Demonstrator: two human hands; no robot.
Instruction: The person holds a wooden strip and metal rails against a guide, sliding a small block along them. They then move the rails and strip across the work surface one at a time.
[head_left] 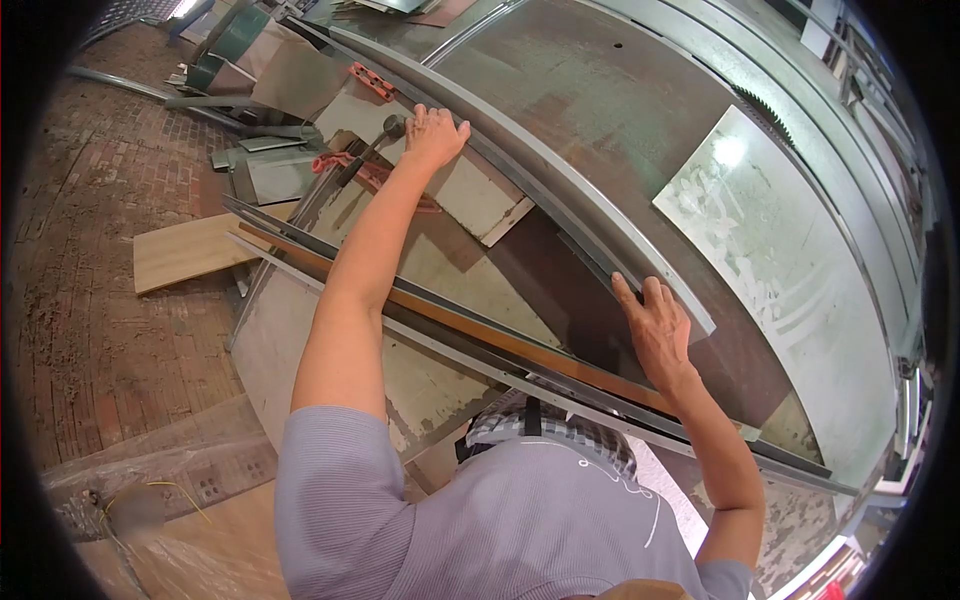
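Closest in, there's the grey shirt (500,520), and just beyond it a bundle of long strips (530,350), one orange-brown among the darker ones, running across under both forearms. Past that, here's the right hand (658,325), palm down, fingers bent at the near end of the long grey metal strip (560,180), thumb reaching the dark edge beside it. Further out along the same strip, the left hand (437,137) has its fingers curled at the near edge; whether either hand truly clasps it, I can't tell. The strip lies lengthwise over the work surface, slanting from upper left to lower right. Just beside the left hand sits a hammer (394,127), with red-handled tools (335,160) near it and a red slotted piece (372,82) a bit beyond. Over on the right, a smudged pale panel (760,235) lies flat, and at its far edge shows a dark toothed blade (763,115).
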